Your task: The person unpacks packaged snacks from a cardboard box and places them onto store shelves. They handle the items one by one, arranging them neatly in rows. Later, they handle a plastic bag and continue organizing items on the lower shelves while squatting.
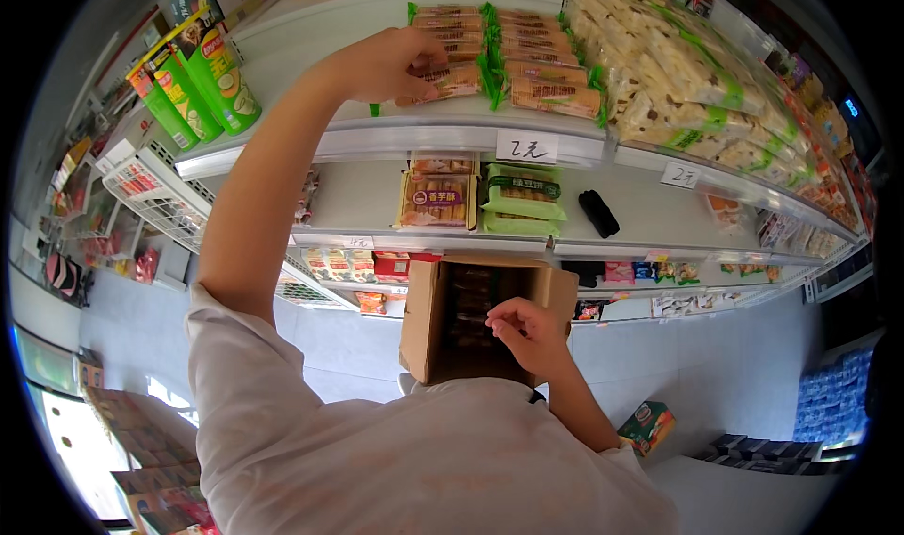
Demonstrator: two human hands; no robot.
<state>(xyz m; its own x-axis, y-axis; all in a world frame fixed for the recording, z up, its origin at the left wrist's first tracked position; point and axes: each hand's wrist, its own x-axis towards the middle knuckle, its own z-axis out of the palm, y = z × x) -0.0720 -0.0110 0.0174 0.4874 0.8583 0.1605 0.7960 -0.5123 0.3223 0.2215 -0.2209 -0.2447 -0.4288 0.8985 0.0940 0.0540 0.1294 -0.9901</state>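
Observation:
At the top shelf, my left hand (395, 65) has its thumb and fingers around the left end of a wrapped pack of round biscuits (455, 81). That pack lies at the front of the left row, its clear wrapper ending in green. Beside it runs a second row of the same biscuit packs (554, 97). Below the shelves, an open cardboard box (418, 319) stands against my front. Inside are several dark wrapped packs (472, 288), partly in shadow. My right hand (530, 337) is over the box's right side, fingers loosely curled, with nothing visible in them.
Green snack canisters (222, 79) stand on the left of the top shelf. Bagged pale snacks (692, 76) are piled high on the right. The middle shelf holds purple-labelled pastry packs (436, 199), green packs (524, 189) and a black object (599, 213). A green carton (646, 425) lies behind right.

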